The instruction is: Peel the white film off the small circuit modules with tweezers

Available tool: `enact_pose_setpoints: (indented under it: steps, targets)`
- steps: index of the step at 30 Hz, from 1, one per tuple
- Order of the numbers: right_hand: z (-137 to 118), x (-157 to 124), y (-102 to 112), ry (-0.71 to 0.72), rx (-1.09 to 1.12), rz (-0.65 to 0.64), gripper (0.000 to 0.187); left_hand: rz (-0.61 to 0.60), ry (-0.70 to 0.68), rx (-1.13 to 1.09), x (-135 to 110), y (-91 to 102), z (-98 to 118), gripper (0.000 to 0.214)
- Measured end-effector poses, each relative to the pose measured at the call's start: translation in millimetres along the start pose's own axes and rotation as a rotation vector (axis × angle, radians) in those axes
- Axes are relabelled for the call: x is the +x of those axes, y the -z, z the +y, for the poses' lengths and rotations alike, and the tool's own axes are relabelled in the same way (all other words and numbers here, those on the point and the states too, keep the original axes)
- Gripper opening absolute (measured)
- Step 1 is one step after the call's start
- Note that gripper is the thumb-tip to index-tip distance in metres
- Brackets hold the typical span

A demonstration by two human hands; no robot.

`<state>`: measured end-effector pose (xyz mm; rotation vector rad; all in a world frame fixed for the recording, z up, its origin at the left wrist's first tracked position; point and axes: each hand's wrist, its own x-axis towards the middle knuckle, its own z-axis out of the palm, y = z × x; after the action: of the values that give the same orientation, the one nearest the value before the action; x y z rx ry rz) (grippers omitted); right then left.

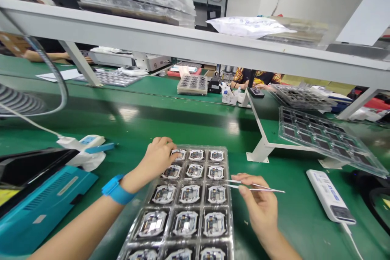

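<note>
A: In the head view, what are the hands doing?

B: The left hand [158,154] is lying over the far-left corner of the clear tray [201,207], probably steadying it; whether its fingers are clamping anything, I cannot tell. Beside the right edge, the right hand [262,203] is pinching metal tweezers [232,186] between thumb and fingers.

A: And the white-framed parts [189,193]?

B: They are sitting one per compartment, presumably for separation; the tray is resting on the green desk [292,219].
</note>
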<state>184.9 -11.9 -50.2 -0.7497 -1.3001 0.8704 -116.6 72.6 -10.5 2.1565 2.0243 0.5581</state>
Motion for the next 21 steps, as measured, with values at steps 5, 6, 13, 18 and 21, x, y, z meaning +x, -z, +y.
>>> enact_pose_setpoints:
  steps: [5,6,13,18,21]
  targets:
    - [-4.6,0.3,-5.6,-0.080,0.065,0.078,0.008,-0.030,-0.015,-0.134,-6.8,14.7,13.9,0.023]
    - [-5.1,0.2,-6.9,-0.100,0.099,0.105,0.007,-0.055,-0.019,-0.190,-10.8,17.1,23.1,0.027]
    - [-4.1,3.1,-10.2,-0.171,0.214,0.231,0.013,-0.537,0.221,-1.051,-53.5,5.2,106.6,0.041]
    - [-8.5,4.4,-13.8,-0.169,0.201,0.155,0.009,-0.629,0.307,-1.173,-69.7,-3.1,129.5,0.045]
    - [-9.2,2.8,-15.2,-0.164,0.147,0.126,0.007,-0.575,0.296,-1.206,-71.5,-4.6,131.9,0.043]
